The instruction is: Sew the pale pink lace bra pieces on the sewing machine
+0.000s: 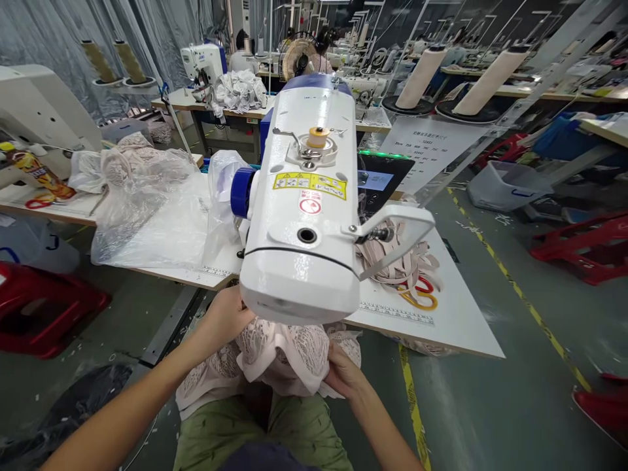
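A pale pink lace bra (289, 356) hangs over the front edge of the sewing table, below the head of a white sewing machine (301, 281). My left hand (226, 320) grips the garment on its left side; the fingertips are partly hidden behind the machine head. On the right, my right hand (343, 371) pinches the edge of a lace cup between thumb and fingers. More pink lace fabric (210, 379) rests over my lap. The needle area is hidden under the machine head.
Right of the machine lie a heap of pink straps (397, 255) and orange-handled scissors (419, 294). A clear plastic bag (152, 209) covers the table's left part. Thread cones (422, 77) stand behind on the right. Red stools (49, 307) flank the workplace.
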A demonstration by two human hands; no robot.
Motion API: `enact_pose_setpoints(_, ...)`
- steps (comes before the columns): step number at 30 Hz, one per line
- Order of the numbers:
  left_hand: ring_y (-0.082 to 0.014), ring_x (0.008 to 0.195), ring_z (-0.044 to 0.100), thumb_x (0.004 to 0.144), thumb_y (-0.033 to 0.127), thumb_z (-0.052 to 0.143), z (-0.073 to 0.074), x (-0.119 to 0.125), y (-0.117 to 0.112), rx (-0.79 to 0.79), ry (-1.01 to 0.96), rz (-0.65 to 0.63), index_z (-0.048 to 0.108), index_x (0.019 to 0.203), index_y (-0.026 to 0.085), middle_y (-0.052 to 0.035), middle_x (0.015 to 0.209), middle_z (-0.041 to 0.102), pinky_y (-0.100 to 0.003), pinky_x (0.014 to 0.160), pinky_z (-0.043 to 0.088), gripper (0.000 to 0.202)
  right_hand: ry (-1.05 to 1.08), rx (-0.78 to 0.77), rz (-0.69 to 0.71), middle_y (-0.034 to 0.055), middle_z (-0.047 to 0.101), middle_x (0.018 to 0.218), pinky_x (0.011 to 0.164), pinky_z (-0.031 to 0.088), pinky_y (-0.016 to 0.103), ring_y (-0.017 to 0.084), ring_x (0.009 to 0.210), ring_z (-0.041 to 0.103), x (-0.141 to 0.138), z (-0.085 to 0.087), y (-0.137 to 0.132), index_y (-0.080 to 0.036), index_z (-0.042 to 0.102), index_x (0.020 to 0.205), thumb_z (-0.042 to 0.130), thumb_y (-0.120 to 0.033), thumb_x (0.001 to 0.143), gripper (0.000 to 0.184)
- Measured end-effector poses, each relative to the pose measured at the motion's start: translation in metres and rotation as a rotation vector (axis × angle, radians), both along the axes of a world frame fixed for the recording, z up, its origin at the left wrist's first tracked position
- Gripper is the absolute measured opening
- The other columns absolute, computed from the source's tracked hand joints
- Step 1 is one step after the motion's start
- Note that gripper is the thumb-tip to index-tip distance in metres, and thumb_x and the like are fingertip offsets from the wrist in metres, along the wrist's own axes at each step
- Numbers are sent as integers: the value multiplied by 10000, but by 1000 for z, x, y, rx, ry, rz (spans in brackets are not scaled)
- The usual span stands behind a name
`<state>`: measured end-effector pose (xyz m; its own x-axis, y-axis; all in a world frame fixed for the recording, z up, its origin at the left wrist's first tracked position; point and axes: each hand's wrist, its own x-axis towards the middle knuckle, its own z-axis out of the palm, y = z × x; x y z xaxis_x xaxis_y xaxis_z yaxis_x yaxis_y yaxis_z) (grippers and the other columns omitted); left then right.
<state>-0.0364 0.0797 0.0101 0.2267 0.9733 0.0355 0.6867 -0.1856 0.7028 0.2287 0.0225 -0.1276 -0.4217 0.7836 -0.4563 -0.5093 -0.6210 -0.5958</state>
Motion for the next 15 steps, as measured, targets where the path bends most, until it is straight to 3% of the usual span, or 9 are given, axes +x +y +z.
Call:
enact_pose_setpoints(3,-128,534,362,885,239,473,5,-1,-4,19,-4,-8,484,776,215,18,621,472,-258,519,298,112,-59,-12,-78,118,773,977,945,521,467,325,994,715,7,6,2,-193,709,1025,849,-405,678,430)
enact_pose_setpoints(5,-157,606,470,921,269,461,7,-5,-9,38,12,0,561,950,201,-39,782,602,-264,556,377,124,-98,-10,-122,113,777,931,922,534,462,323,948,726,14,13,5,-193,721,982,851,-389,676,386)
enact_pose_setpoints(9,-240,905,618,952,290,486,14,-7,-36,144,64,86,569,1081,194,-116,1035,653,-314,711,498,182,-148,54,-229,106,777,883,871,549,455,322,902,727,32,39,9,-191,729,907,876,-392,634,370)
enact_pose_setpoints(11,-245,1019,626,948,208,490,20,3,-58,289,22,47,554,1102,212,-117,1083,652,-340,820,519,167,-188,106,-246,86,775,841,817,560,425,303,848,728,36,61,6,-202,734,879,886,-401,618,362)
enact_pose_setpoints(13,-237,1070,630,910,129,517,28,20,-79,464,-59,-103,518,1174,234,-116,1096,663,-350,880,526,284,-244,200,-129,62,768,800,738,559,371,267,773,718,29,88,0,-206,744,860,875,-411,639,328)
enact_pose_setpoints(15,-262,1170,602,885,165,574,33,38,-94,579,-87,-284,429,1321,229,-150,1194,656,-395,967,511,463,-306,365,141,42,760,803,690,536,311,226,741,697,14,116,-9,-200,756,858,826,-402,720,255)
